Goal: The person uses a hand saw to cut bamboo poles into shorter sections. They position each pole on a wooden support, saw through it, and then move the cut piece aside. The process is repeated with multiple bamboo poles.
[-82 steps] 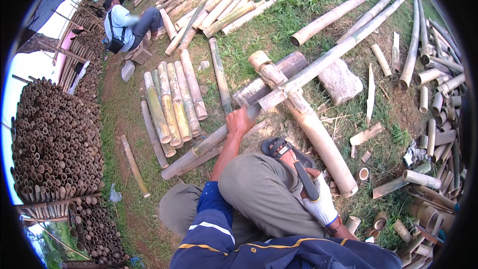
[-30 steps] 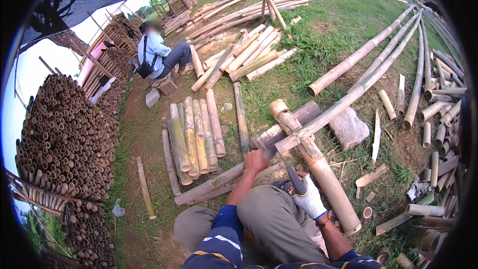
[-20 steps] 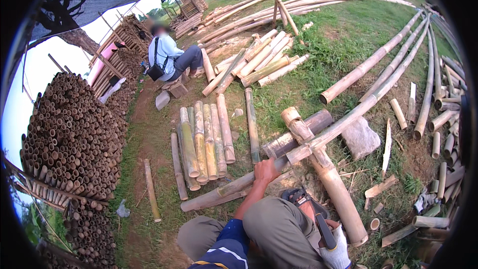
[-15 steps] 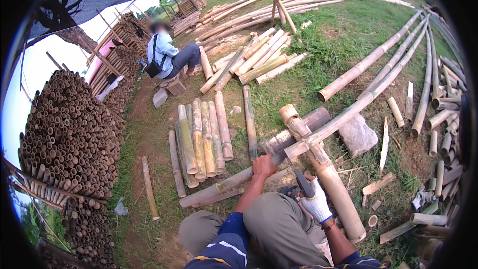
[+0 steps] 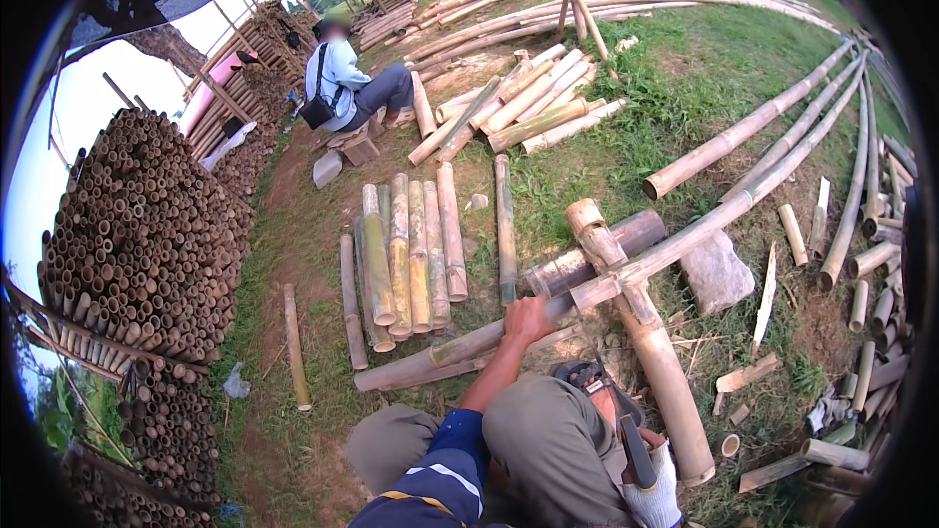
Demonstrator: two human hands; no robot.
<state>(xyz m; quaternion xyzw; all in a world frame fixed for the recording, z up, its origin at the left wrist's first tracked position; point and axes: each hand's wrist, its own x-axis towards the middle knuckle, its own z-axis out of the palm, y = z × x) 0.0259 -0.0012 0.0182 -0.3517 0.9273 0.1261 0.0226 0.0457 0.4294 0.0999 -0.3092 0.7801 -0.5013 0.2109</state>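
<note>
My left hand (image 5: 528, 320) is wrapped around a bamboo piece (image 5: 460, 347) that slopes down to the left. Its upper end meets the pale end of a long bamboo pole (image 5: 685, 242); whether they are still joined I cannot tell. That pole lies across a thick bamboo support (image 5: 657, 372). My right hand (image 5: 653, 491), in a white glove, grips a handsaw (image 5: 638, 450) by its dark handle, low beside my right knee. The thin saw blade points up toward the joint between piece and pole.
Several cut bamboo lengths (image 5: 416, 259) lie side by side ahead on the left. A stone (image 5: 717, 272) sits under the pole, and bamboo offcuts (image 5: 746, 373) are scattered to the right. A tall bamboo stack (image 5: 147, 235) stands left. Another person (image 5: 342, 83) sits farther off.
My right hand has drawn the saw down and back toward me. My left hand keeps its grip on the bamboo. The whole view has shifted slightly.
</note>
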